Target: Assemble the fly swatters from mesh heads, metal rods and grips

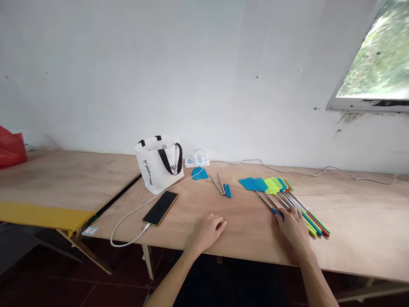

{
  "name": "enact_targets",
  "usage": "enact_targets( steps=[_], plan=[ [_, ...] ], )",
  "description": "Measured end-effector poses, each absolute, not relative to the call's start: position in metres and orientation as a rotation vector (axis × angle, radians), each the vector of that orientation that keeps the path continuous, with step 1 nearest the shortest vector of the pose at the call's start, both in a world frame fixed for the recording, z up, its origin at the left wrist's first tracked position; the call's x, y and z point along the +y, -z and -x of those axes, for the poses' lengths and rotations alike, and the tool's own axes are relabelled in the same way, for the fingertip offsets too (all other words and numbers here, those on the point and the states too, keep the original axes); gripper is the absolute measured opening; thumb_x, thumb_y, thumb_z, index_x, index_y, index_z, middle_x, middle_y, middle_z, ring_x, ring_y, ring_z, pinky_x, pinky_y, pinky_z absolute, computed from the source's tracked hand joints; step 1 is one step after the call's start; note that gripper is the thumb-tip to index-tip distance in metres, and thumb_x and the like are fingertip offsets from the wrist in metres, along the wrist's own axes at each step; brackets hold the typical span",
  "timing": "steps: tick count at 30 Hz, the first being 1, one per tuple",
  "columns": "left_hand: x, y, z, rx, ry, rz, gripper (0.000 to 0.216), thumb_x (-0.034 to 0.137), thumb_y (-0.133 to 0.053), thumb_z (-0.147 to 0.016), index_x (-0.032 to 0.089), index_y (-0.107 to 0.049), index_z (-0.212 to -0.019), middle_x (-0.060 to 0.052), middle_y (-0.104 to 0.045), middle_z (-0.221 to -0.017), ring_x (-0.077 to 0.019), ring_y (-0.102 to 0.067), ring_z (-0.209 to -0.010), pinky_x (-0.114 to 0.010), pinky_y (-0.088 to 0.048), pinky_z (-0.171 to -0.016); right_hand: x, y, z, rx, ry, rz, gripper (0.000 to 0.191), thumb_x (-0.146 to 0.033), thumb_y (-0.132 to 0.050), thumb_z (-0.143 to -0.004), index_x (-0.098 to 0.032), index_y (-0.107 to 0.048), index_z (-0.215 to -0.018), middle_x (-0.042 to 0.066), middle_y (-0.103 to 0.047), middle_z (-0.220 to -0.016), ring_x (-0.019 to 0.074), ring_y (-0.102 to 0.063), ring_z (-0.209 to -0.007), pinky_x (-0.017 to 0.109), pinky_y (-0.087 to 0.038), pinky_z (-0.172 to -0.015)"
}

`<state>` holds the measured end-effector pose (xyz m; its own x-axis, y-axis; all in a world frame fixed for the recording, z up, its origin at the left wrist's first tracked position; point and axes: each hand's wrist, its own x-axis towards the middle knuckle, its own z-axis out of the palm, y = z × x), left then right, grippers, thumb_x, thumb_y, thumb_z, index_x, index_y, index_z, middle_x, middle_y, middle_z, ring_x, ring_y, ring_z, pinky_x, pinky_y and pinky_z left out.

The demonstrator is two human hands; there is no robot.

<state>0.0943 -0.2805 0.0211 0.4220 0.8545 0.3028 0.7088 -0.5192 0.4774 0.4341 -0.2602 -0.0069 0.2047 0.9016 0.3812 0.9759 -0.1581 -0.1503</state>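
My left hand (208,230) rests on the wooden table (351,230), fingers loosely curled, holding nothing. To the right, my right hand (292,227) lies on the handle ends of several fly swatters (281,194) laid side by side, with blue, yellow-green, green and red heads and metal shafts. Its fingertips touch the blue handle of the leftmost swatter (255,184). Farther back lie a loose blue swatter head (199,173), two metal rods (218,183) and blue handle pieces (227,190).
A black phone (160,207) lies left of my left hand, on a white cable that runs to a power strip (197,161) by the wall. A white tote bag (159,163) stands behind it. A second table (57,179) and a red bag (11,149) are at left.
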Motion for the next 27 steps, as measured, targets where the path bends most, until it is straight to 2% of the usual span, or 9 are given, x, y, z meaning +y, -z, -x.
enact_targets(
  steps=[3, 10, 13, 16, 19, 21, 24, 27],
  plan=[
    [-0.281, -0.021, -0.094, 1.361, -0.753, -2.403, 0.037, 0.033, -0.045, -0.103, 0.021, -0.055, -0.069, -0.002, -0.065, -0.076, -0.0200, -0.060, -0.082, -0.030, -0.040, -0.074, -0.258, 0.012, -0.437, -1.774, 0.313, 2.118, 0.039, -0.035, -0.041, -0.098, -0.023, -0.074, -0.117, 0.012, -0.066, -0.121, 0.0295, -0.058, -0.111, 0.039, -0.045, -0.091],
    [-0.282, -0.022, -0.094, 1.360, -0.756, -2.406, 0.037, 0.033, -0.044, -0.104, 0.021, -0.057, -0.071, -0.003, -0.066, -0.077, -0.0201, -0.061, -0.082, -0.030, -0.041, -0.076, -0.261, 0.020, -0.454, -1.710, 0.392, 2.252, 0.045, -0.024, -0.033, -0.097, -0.021, -0.073, -0.118, 0.010, -0.066, -0.131, 0.0311, -0.056, -0.114, 0.043, -0.045, -0.090],
    [-0.282, -0.022, -0.095, 1.368, -0.760, -2.411, 0.038, 0.034, -0.045, -0.104, 0.021, -0.057, -0.071, -0.002, -0.066, -0.077, -0.0200, -0.060, -0.082, -0.030, -0.041, -0.075, -0.263, 0.017, -0.454, -1.636, 0.435, 2.270, 0.046, -0.024, -0.034, -0.096, -0.022, -0.068, -0.128, 0.011, -0.063, -0.135, 0.0325, -0.053, -0.120, 0.047, -0.044, -0.095],
    [-0.282, -0.022, -0.095, 1.363, -0.761, -2.407, 0.038, 0.034, -0.044, -0.104, 0.021, -0.058, -0.072, -0.002, -0.066, -0.076, -0.0198, -0.060, -0.082, -0.030, -0.041, -0.075, -0.264, 0.012, -0.441, -1.655, 0.447, 2.212, 0.050, -0.034, -0.037, -0.097, -0.022, -0.059, -0.140, 0.014, -0.055, -0.144, 0.0354, -0.048, -0.128, 0.052, -0.043, -0.100],
    [-0.283, -0.024, -0.095, 1.358, -0.757, -2.396, 0.037, 0.035, -0.045, -0.104, 0.021, -0.058, -0.073, -0.002, -0.066, -0.077, -0.0196, -0.060, -0.082, -0.030, -0.041, -0.076, -0.262, 0.014, -0.413, -1.937, 0.311, 2.053, 0.052, -0.032, -0.033, -0.098, -0.025, -0.056, -0.144, 0.011, -0.051, -0.150, 0.0309, -0.047, -0.135, 0.049, -0.042, -0.105],
    [-0.284, -0.024, -0.095, 1.360, -0.755, -2.389, 0.037, 0.035, -0.046, -0.104, 0.021, -0.059, -0.072, -0.002, -0.066, -0.078, -0.0196, -0.060, -0.082, -0.030, -0.042, -0.077, -0.261, 0.020, -0.391, -2.161, 0.184, 1.972, 0.054, -0.028, -0.028, -0.099, -0.026, -0.053, -0.146, 0.009, -0.048, -0.153, 0.0280, -0.042, -0.141, 0.050, -0.037, -0.112],
    [-0.284, -0.024, -0.094, 1.365, -0.753, -2.368, 0.037, 0.036, -0.046, -0.103, 0.021, -0.060, -0.073, -0.002, -0.066, -0.078, -0.0199, -0.060, -0.083, -0.030, -0.042, -0.078, -0.260, 0.032, -0.368, -2.229, 0.129, 2.067, 0.056, -0.028, -0.023, -0.100, -0.026, -0.046, -0.151, 0.010, -0.040, -0.159, 0.0310, -0.033, -0.148, 0.063, -0.027, -0.115],
    [-0.278, -0.022, -0.096, 1.390, -0.730, -2.305, 0.036, 0.038, -0.045, -0.103, 0.021, -0.061, -0.075, -0.003, -0.067, -0.081, -0.0203, -0.062, -0.086, -0.030, -0.043, -0.078, -0.260, 0.041, -0.362, -2.205, 0.104, 2.113, 0.057, -0.031, -0.020, -0.101, -0.026, -0.040, -0.155, 0.010, -0.035, -0.162, 0.0300, -0.027, -0.151, 0.064, -0.024, -0.117]
  ],
)
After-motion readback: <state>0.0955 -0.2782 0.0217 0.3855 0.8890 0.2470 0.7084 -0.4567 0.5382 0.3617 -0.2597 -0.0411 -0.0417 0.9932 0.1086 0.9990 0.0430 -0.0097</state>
